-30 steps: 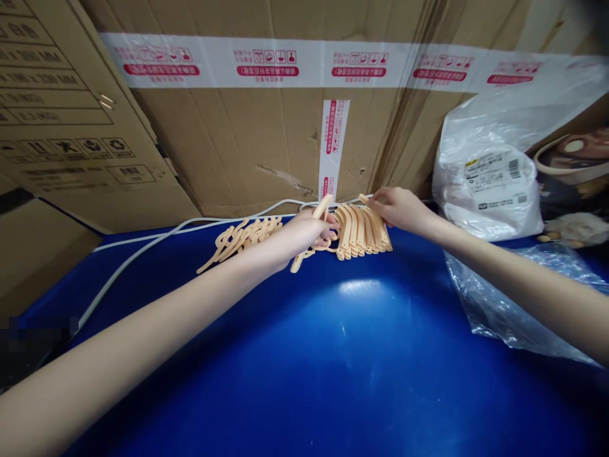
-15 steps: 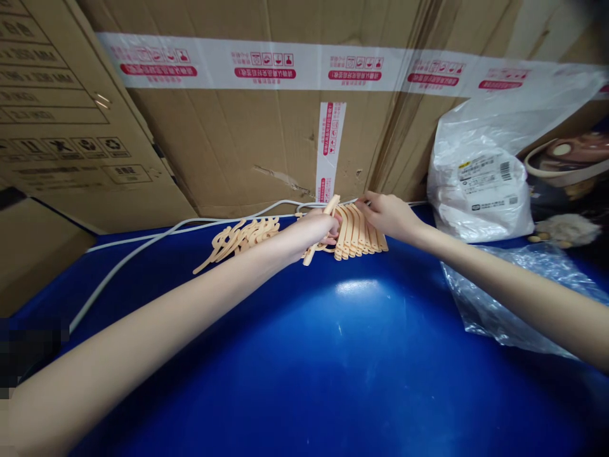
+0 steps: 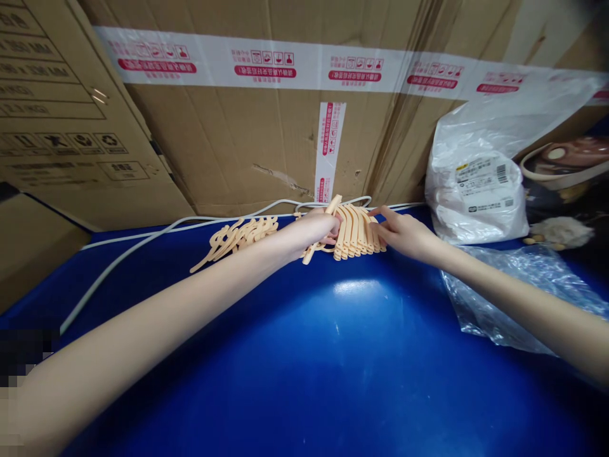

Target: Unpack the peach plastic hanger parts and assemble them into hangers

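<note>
A row of curved beige strips (image 3: 353, 230) with small holes at their near ends lies side by side on the blue surface. My left hand (image 3: 324, 227) is closed around one or more similar beige strips (image 3: 311, 252), which slant out above and below the fist; how many is hidden. At the row's right end, my right hand (image 3: 404, 233) rests with its index finger stretched over the strips and its other fingers beside them, gripping nothing that I can see. Partly behind my left forearm sits a loose heap of beige strips (image 3: 252, 230).
A large cardboard box (image 3: 228, 139) with printed tape stands behind the blue surface (image 3: 304, 355), another box (image 3: 61, 108) at left. A white cable (image 3: 109, 274) runs along the back. On the right are a white plastic package (image 3: 476, 190) and a clear plastic bag (image 3: 518, 292).
My right hand has moved from the row's far edge to the right and nearer me, its index finger now extended. My left hand keeps its place and grip. The view shifts slightly.
</note>
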A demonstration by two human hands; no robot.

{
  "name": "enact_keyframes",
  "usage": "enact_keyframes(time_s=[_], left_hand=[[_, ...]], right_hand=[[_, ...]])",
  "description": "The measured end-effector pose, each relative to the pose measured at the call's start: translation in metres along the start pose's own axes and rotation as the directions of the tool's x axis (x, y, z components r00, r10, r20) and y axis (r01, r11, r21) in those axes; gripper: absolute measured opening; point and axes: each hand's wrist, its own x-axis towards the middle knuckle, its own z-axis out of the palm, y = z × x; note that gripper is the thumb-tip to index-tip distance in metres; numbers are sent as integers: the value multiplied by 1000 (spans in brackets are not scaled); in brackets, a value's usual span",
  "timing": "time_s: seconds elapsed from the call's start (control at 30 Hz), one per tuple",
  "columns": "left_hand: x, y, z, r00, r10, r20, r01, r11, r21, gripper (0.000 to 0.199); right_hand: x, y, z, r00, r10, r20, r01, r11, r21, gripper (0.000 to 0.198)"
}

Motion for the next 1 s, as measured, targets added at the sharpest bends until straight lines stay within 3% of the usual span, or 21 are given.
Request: enact_keyframes(time_s=[0.2,0.33,0.4,0.5,0.7,1.0], left_hand=[[-2,2,1,1000,2,11,-2,1000,2,24],[-3,2,1,1000,5,18,-6,1000,5,24],[-2,1,1,1000,11,25,-11,1000,3,23],[-1,2,2,999,11,32,-11,1000,3,23],[-1,3,4,1000,14,18,-14,1000,1,22],[1,1,3,1000,4,18,-4,1000,5,23]], right_hand=[[1,2,-3,1000,-20,3,20,999,42,39],[4,3,-8,993,115,-35,-118,986,-121,45],[6,5,-7,989,149,3,-147,983,-110,46],[8,8,-2,991,114,70,-112,993,-32,46],[6,11,3,996,24,81,-27,999,37,47],[2,6,1,997,60,48,-56,995,-77,50]])
